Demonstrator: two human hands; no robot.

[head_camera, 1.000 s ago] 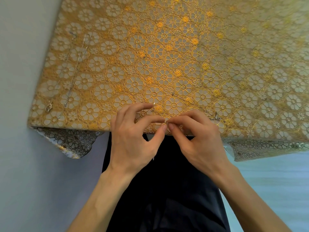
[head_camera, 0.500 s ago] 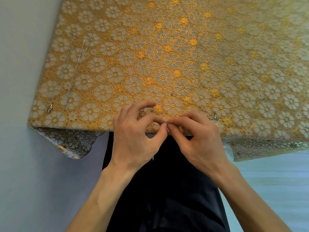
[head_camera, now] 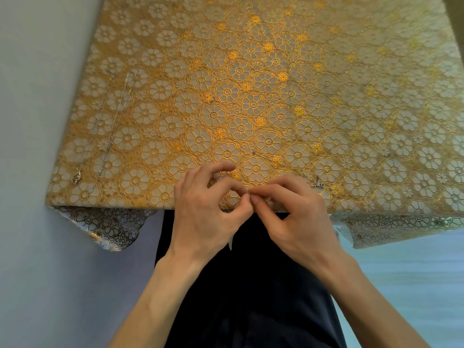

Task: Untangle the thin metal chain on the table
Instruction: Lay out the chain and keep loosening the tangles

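Observation:
A thin metal chain lies at the table's near edge, barely visible against the gold floral cloth; a small clasp end shows at its far tip and another bit beside my right hand. My left hand and my right hand meet at the near edge, thumbs and forefingers pinched together on a tiny part of the chain. The pinched part is hidden between the fingertips.
A second thin chain with a small pendant lies stretched out along the left side of the table. The cloth hangs over the near edge. Dark clothing on my lap fills the space below.
Both hands have stayed at the near edge, pinching together. The left fingers have curled slightly. The chain has barely shifted.

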